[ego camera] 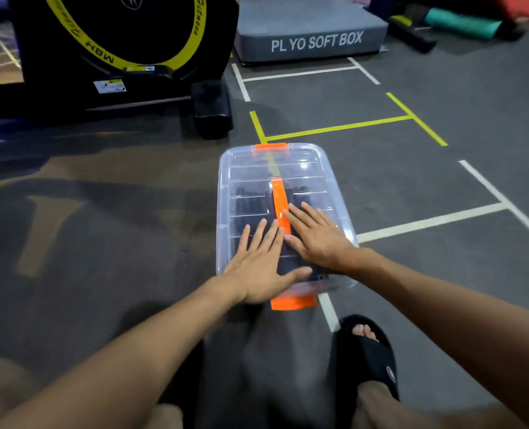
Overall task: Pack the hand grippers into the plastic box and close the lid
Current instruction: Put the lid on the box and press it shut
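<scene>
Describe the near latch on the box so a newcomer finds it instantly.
Start at the clear plastic box on the grey floor, under both flat hands. The near latch is the orange clip on the end closest to the person, beside the left hand; its twin sits at the far end.

Box on the floor, lid set on it

The hand grippers (257, 209) are seen inside the plastic box (334, 193); the left hand (258, 274) and right hand (317, 239) are laid flat on the lid (275, 168). A soft box (312, 35) is placed at twelve o'clock, a machine (117, 51) at ten.
</scene>
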